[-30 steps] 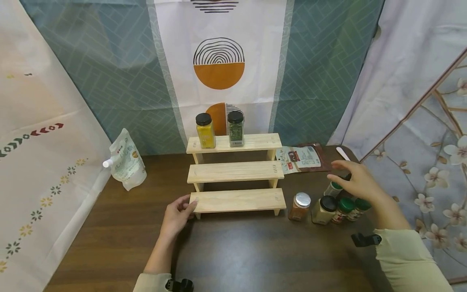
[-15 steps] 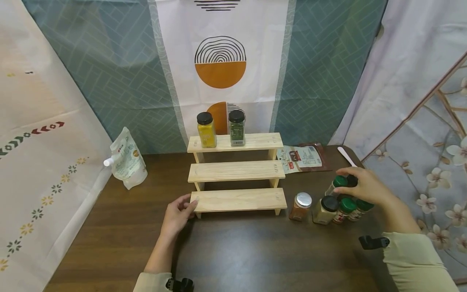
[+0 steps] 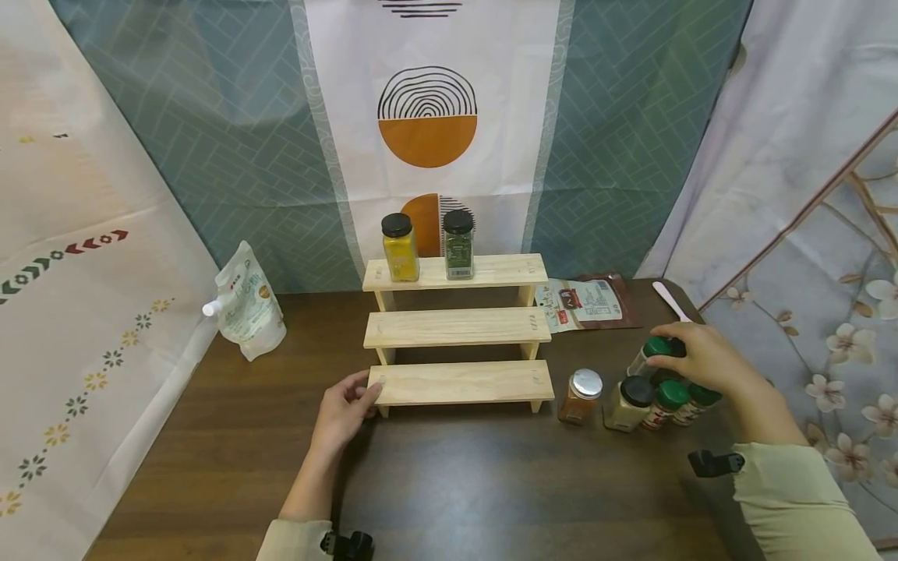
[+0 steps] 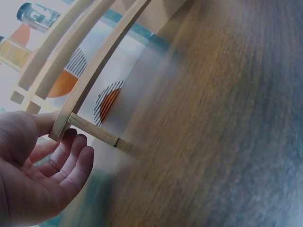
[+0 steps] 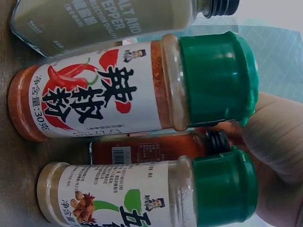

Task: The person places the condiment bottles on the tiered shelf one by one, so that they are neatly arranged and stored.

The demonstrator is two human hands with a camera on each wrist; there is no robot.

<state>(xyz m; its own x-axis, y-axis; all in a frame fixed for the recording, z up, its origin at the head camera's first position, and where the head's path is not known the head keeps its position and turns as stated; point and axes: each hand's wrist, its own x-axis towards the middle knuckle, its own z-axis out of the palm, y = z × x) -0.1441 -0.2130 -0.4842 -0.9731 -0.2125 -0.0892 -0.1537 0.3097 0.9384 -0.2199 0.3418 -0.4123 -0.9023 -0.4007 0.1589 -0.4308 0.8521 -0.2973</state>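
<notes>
In the head view my left hand (image 3: 341, 417) pinches the left end of the lowest step of a three-tier wooden shelf rack (image 3: 463, 382), thumb on top. The left wrist view shows its fingers curled below the board. My right hand (image 3: 712, 362) reaches over a cluster of spice jars at the right, thumb and finger around the black cap of a red spice jar (image 5: 147, 146). That jar is partly hidden behind a green-capped chili powder jar (image 5: 94, 97) and another green-capped jar (image 5: 118, 194). A tan salt-and-pepper jar (image 5: 104, 23) stands beside them.
On the top tier stand a yellow jar (image 3: 401, 257) and a green herb jar (image 3: 459, 253). A silver-lidded jar (image 3: 579, 397) sits right of the rack. Behind lie a flat packet (image 3: 589, 302) and a white spoon handle (image 3: 671, 301). A spouted pouch (image 3: 249, 308) stands left.
My right hand has come down among the jars, its thumb and finger closing at the black cap. My left hand stays on the rack's lowest step.
</notes>
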